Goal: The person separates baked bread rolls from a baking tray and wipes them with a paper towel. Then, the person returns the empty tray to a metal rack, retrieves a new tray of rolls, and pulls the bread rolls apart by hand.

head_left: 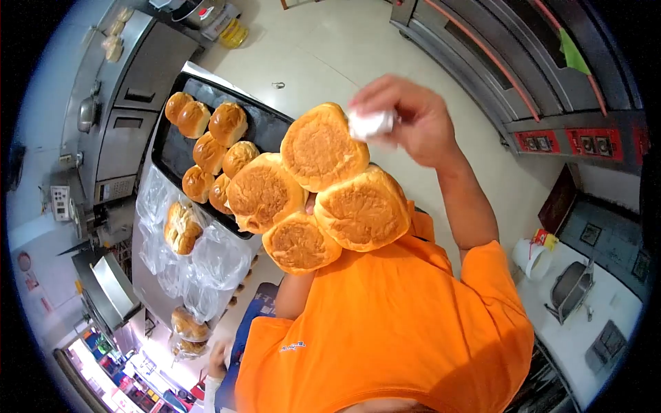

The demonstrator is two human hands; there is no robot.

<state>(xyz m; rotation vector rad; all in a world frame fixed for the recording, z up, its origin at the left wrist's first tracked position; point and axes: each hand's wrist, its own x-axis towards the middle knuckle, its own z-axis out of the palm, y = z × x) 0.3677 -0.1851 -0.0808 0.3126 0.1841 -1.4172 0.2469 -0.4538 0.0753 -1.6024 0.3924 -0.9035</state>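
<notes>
1. Right hand (412, 118) pinches a small white wad (372, 125), right of the black rectangular tray (265, 126).
2. Left hand (310, 203), mostly hidden, supports four joined golden-brown round buns (325, 173) beside the tray; cannot tell its grip.

Around me, a pale, glossy floor (327, 45) spreads with fine joint lines. At the upper right of my view, I see metal ovens (475, 58) with red control panels (582, 142). Metal cabinets (141, 100) stand along a pale bluish wall (48, 127) at the left. A bright opening (103, 365) glows lower left; lower right, I see a white surface (575, 337).
</notes>
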